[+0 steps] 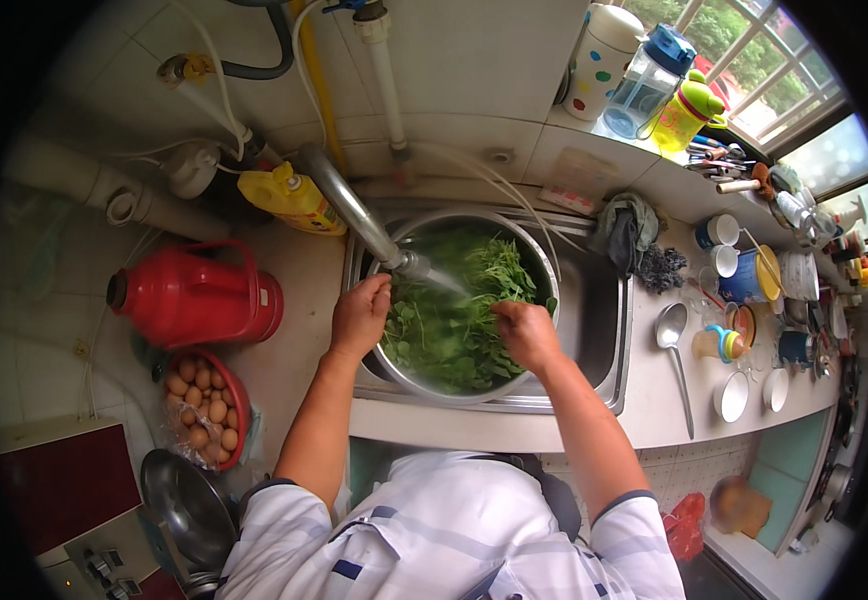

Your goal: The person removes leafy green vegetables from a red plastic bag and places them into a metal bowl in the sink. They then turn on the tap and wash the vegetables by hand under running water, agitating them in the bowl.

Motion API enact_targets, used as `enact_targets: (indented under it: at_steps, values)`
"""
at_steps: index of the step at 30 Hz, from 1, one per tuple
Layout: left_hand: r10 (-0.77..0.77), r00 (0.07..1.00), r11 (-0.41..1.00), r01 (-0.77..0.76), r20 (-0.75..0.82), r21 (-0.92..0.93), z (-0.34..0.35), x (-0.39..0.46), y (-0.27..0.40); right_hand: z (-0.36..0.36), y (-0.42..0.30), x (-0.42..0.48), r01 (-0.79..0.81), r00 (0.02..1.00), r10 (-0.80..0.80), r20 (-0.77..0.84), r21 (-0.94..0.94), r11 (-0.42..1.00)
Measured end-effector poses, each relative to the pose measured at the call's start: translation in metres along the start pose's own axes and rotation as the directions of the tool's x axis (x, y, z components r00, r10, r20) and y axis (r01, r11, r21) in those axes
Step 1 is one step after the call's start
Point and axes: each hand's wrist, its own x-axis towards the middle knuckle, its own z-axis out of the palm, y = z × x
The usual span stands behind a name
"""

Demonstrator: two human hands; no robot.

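Observation:
A large metal basin (546, 259) of leafy greens (505, 274) sits in the stainless steel sink. From the metal faucet (351, 210), water sprays onto the greens, and part of them looks blurred. My left hand (361, 313) is curled at the basin's left rim, just below the spout; whether it grips the rim or some leaves is hidden. Over the right part of the greens, my right hand (528, 334) has its fingers bent, their tips at the leaves. I cannot make out whether a stem is held between them.
Left of the sink lie a red thermos flask (194, 294) and a red basket (237, 390) of eggs. A yellow pump bottle (291, 199) stands behind the faucet. To the right are dark cloths (624, 229), a ladle (674, 337) and white bowls (731, 396). Drink bottles (648, 79) line the windowsill.

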Motion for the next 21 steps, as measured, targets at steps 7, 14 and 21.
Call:
enact_targets:
  at_steps: [7,14,21]
  values:
    - [-0.032,0.996,0.996,0.038,0.088,-0.075,-0.010,0.007,0.006,0.022,-0.013,0.026,-0.144,0.986,0.144,-0.085,0.010,0.990]
    - [0.001,0.995,0.993,0.012,0.104,-0.117,-0.012,-0.003,-0.011,0.056,0.024,0.051,-0.104,0.981,0.133,-0.138,0.202,0.974]
    - [0.168,0.986,0.979,-0.168,0.011,0.118,-0.031,0.021,-0.004,0.050,0.010,0.041,-0.224,0.956,0.290,-0.039,0.540,0.811]
